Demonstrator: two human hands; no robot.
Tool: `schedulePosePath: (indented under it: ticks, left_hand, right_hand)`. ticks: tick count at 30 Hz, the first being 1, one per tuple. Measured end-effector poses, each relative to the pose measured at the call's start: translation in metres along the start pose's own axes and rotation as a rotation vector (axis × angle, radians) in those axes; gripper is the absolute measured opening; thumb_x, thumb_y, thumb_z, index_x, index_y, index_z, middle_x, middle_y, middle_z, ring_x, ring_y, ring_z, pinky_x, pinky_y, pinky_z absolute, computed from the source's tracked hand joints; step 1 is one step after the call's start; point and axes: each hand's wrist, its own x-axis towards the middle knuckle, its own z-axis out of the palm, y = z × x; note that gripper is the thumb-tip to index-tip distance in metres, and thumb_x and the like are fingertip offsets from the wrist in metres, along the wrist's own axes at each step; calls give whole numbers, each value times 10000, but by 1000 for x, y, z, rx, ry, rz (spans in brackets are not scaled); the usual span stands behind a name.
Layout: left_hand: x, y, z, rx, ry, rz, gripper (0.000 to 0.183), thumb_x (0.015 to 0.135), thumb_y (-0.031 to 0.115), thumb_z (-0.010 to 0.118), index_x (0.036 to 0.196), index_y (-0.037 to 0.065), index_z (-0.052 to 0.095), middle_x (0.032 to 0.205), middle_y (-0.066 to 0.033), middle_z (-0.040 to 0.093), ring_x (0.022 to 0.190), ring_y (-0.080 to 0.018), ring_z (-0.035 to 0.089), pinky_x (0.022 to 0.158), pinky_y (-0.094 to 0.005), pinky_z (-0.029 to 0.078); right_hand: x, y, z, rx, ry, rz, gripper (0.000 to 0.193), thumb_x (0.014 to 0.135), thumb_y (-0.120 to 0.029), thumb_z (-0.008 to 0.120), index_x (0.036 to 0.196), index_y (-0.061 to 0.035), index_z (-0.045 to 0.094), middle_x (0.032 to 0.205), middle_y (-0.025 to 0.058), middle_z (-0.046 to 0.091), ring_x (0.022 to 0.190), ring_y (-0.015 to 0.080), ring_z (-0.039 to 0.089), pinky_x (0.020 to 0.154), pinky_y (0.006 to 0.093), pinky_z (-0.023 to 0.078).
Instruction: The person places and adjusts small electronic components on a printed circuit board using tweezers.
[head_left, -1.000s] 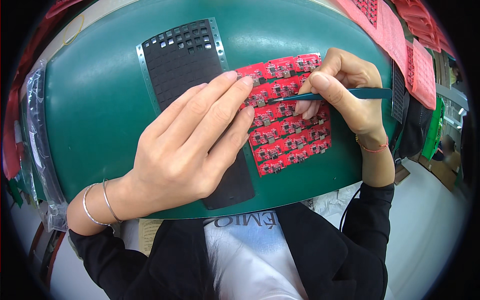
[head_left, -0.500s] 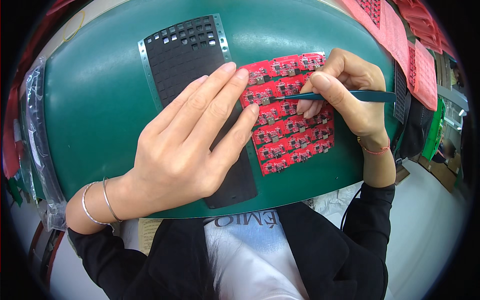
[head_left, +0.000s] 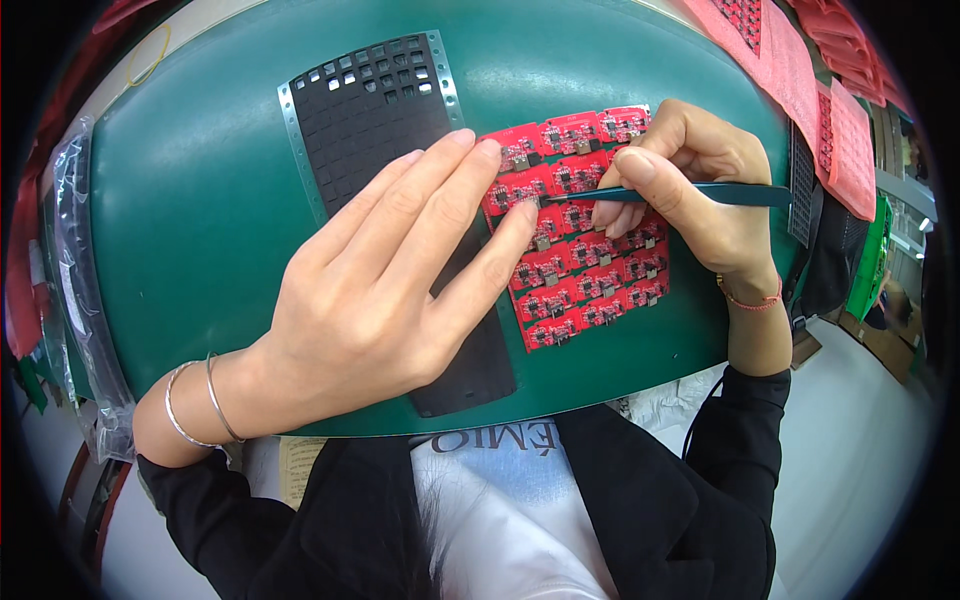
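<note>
A person works tweezers over a red panel of small circuit boards, which lies on the green surface between the two hands. The right hand is closed on the tweezers, pinching them between thumb and fingers, their points down at a board in the second row from the top. The left hand is spread palm down, fingers straight, its tips at the panel's left edge and one fingertip just beside the tweezer points; anything beneath it cannot be seen. Under that hand runs a black sheet, squares missing near its far end.

The step in hand appears to be fine placing or adjusting at that board, though whether the points grip a part is too small to tell. The next move seems to call for a steady panel and a light, exact touch, with the neighbouring components left undisturbed. A clear bag lies at far left, pink wrap at right.
</note>
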Motion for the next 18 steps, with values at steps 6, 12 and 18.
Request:
schedulePosePath:
  ticks: [6, 12, 18]
  left_hand:
    - [6, -5, -1, -76, -12, -4, 494, 692, 88, 795, 1183, 111, 748, 1238, -167, 604, 1136, -367, 647, 943, -431, 584]
    - [7, -4, -26, -42, 66, -90, 475, 743, 120, 794, 1192, -17, 718, 1222, -208, 641, 1147, -412, 646, 949, -462, 574]
    - [-11, -16, -22, 152, 46, -138, 399, 748, 75, 805, 1126, -35, 743, 1196, -188, 688, 1140, -347, 688, 918, -386, 589]
  right_hand:
    - [3, -8, -1, 63, 9, 24, 246, 1022, -154, 682, 858, 16, 610, 769, 126, 727, 679, 154, 743, 576, 247, 594]
    - [43, -33, 10, -8, 48, -89, 303, 1091, -211, 514, 870, -10, 562, 772, 174, 722, 643, 183, 708, 624, 295, 586]
    - [96, -40, 59, 202, -12, -37, 283, 1038, -207, 673, 838, -14, 622, 737, 63, 710, 648, 81, 668, 576, 209, 534]
